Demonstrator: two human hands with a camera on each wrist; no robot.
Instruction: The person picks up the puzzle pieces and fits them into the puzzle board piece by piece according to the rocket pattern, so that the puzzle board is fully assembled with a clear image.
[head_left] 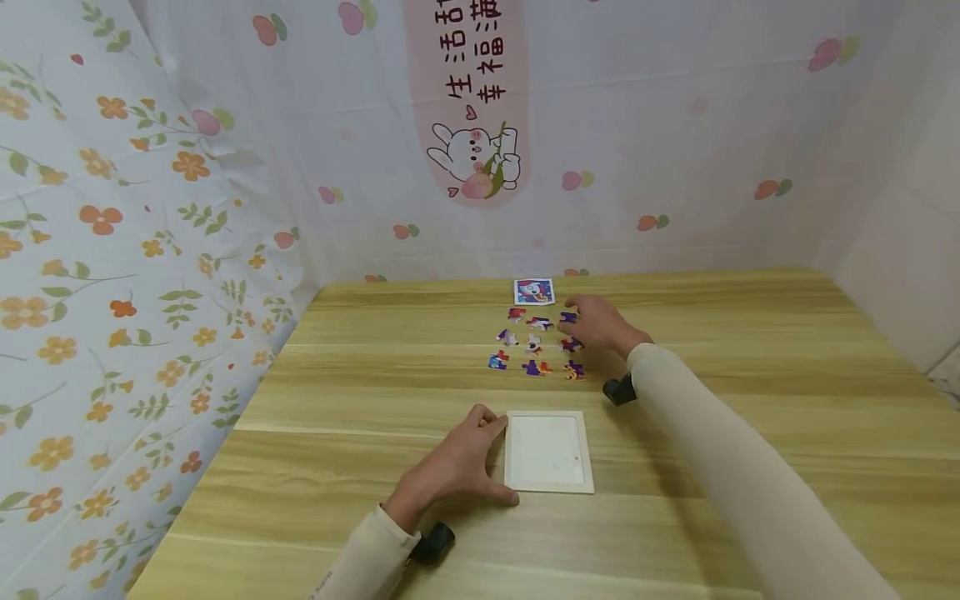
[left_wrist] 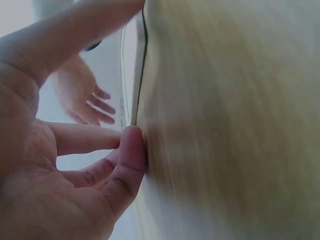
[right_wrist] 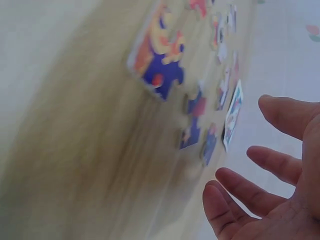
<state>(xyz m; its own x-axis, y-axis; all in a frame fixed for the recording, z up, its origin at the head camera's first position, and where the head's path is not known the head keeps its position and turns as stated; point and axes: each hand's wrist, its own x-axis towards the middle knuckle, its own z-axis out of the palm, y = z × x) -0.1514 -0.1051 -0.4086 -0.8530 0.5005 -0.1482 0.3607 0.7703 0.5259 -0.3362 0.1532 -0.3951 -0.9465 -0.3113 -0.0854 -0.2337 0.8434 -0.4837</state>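
Observation:
A square white puzzle tray (head_left: 547, 452), with a raised border, lies flat on the table. My left hand (head_left: 459, 462) holds its left side, thumb at the near corner and fingers at the far one; in the left wrist view curled fingers (left_wrist: 131, 150) touch the tray's edge. Beyond the tray, several colourful jigsaw pieces (head_left: 536, 367) lie loose in rough rows. Over the right-hand column of pieces hovers my right hand (head_left: 597, 323), fingers apart. In the right wrist view its spread fingers (right_wrist: 255, 192) hold nothing, and a purple and orange corner piece (right_wrist: 162, 70) lies nearby.
Behind the pieces lies a small picture card (head_left: 534, 291) with a white figure. The wood-grain table (head_left: 360, 375) extends on both sides. A patterned cloth (head_left: 360, 150) hangs along the back and left of the table.

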